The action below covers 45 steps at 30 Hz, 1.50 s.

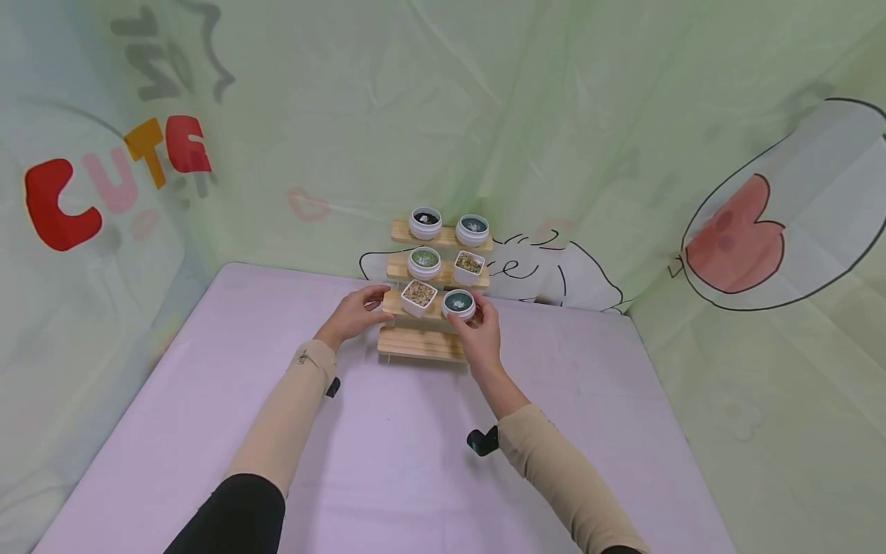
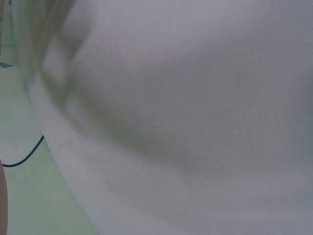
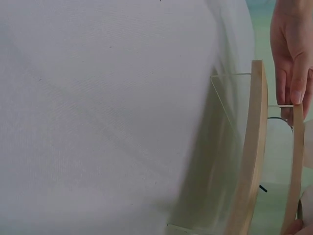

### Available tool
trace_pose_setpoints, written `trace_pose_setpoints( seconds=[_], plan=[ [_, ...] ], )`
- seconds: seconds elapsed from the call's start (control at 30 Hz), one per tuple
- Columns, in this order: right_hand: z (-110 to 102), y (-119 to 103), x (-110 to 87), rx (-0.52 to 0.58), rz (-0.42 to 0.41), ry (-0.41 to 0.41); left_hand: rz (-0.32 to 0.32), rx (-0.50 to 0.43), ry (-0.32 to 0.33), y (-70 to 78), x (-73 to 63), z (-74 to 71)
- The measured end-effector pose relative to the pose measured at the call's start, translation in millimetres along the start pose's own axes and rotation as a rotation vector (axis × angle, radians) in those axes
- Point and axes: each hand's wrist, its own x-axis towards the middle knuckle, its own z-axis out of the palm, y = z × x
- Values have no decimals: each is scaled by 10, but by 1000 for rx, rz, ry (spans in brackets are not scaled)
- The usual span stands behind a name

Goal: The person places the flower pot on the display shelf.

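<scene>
A tiered stand of pale wooden boards (image 1: 418, 344) on clear supports stands at the back of the table. My right hand (image 1: 482, 338) holds a small round white bowl (image 1: 459, 304) with dark teal contents at the right of the second board from the front. On that board's left part sits a square white dish (image 1: 418, 297) of tan bits. My left hand (image 1: 356, 312) grips the board's left end, its thumb on the near side. In the right wrist view, the left hand (image 3: 292, 54) is at the board end; only fingertips of the right hand show.
Upper boards bear round white bowls (image 1: 424, 263) (image 1: 425, 222) (image 1: 473, 229) and a square dish (image 1: 468, 266) of greenish bits. A lilac cloth (image 1: 388, 462) covers the table. Printed green curtains (image 1: 311, 115) hang close behind the stand and at both sides.
</scene>
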Motion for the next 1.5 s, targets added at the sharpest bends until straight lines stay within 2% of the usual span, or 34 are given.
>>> trace_pose_setpoints(
  seconds=[0.23, 0.5, 1.13, 1.37, 1.5],
  plan=[
    [12, 66, 34, -43, -7, 15, -1, -1, -3, 27, -10, -2],
    [23, 77, 51, -37, -22, 13, -1, 3, -1, 27, -16, -9],
    [1, 89, 40, -47, 12, 11, 2, -7, 4, 28, -38, 8],
    [-27, 96, 42, -66, -2, 4, 4, -2, -28, 44, -42, -24],
    [-99, 78, 19, -98, 1, 62, -21, 1, -55, 13, -55, -65]
  ],
)
